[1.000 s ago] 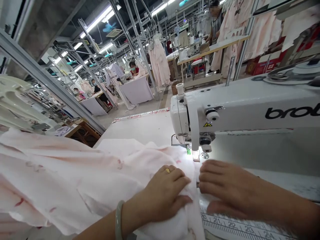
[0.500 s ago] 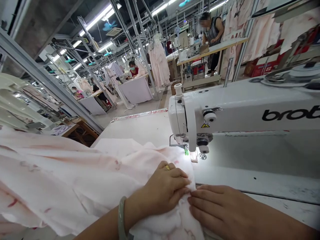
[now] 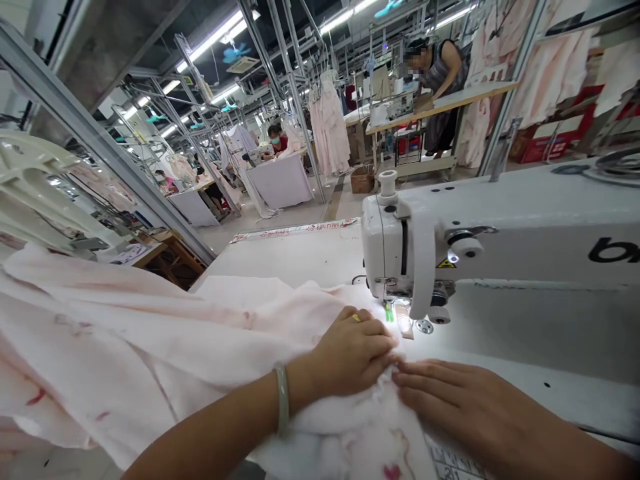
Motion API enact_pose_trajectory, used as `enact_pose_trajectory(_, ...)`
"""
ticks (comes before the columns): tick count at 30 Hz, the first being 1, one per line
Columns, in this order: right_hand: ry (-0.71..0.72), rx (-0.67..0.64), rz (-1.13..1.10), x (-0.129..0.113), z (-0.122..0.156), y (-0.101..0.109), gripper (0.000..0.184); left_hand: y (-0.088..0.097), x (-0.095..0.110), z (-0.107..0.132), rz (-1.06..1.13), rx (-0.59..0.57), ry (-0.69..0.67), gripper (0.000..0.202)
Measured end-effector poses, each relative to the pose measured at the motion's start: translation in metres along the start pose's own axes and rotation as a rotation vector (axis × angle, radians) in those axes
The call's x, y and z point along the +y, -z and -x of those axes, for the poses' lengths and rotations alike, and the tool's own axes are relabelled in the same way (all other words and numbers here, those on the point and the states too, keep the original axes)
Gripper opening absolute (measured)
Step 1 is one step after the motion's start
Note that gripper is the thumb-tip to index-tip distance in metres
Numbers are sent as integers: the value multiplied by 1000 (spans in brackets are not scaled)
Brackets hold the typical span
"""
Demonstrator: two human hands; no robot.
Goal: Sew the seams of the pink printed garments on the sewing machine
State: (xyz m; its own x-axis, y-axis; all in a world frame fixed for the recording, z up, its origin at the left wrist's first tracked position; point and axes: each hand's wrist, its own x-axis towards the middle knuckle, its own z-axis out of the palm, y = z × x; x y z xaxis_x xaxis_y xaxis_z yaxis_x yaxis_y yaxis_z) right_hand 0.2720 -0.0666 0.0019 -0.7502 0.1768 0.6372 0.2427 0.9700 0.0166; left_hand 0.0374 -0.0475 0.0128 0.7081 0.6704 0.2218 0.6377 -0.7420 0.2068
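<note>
A pale pink fabric (image 3: pixel 150 347) with small red marks lies heaped over the white sewing table (image 3: pixel 295 257). My left hand (image 3: pixel 353 353), with a gold ring and a pale bangle on the wrist, is curled and pressing the fabric's edge just in front of the needle and presser foot (image 3: pixel 400 319). My right hand (image 3: pixel 450 400) lies flat, fingers stretched out, on the fabric edge beside the left hand. The white sewing machine (image 3: pixel 500 233) stands to the right, its lamp lighting the needle area.
A printed ruler strip (image 3: pixel 450 460) runs along the table's near edge under my right hand. Behind are other work tables, hanging pink garments (image 3: pixel 330 127), a standing person (image 3: pixel 440 80) at a bench, and seated workers further back.
Both hands have moved forward with the fabric edge toward the presser foot. My right hand slid from the ruler strip onto the fabric beside the left hand.
</note>
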Motion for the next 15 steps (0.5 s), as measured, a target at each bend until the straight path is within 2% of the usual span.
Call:
enact_pose_trajectory(2, 20, -34, 38, 7, 4, -4, 38, 7, -8, -9, -18, -39, -4, 22)
enact_pose_trajectory(4, 52, -61, 74, 7, 4, -6, 40, 19, -6, -11, -13, -109, 2, 23)
enact_pose_trajectory(6, 83, -73, 87, -1, 2, -6, 44, 31, 6, -5, 21, -145, 42, 29)
enact_pose_trajectory(8, 111, -63, 60, -12, 0, -7, 44, 38, 26, 9, 61, -112, 104, 49)
enact_pose_trajectory(10, 106, -53, 10, -21, -1, -7, 40, 35, 44, 25, 67, -62, 154, 67)
enact_pose_trajectory(11, 95, -52, -21, -24, -2, -7, 37, 30, 50, 32, 53, -39, 175, 70)
enact_pose_trajectory(13, 68, -62, -82, -26, -3, -4, 33, 19, 55, 41, 5, -3, 208, 63)
enact_pose_trajectory(15, 44, -66, -146, -24, -6, 3, 33, 11, 48, 38, -45, 16, 240, 45)
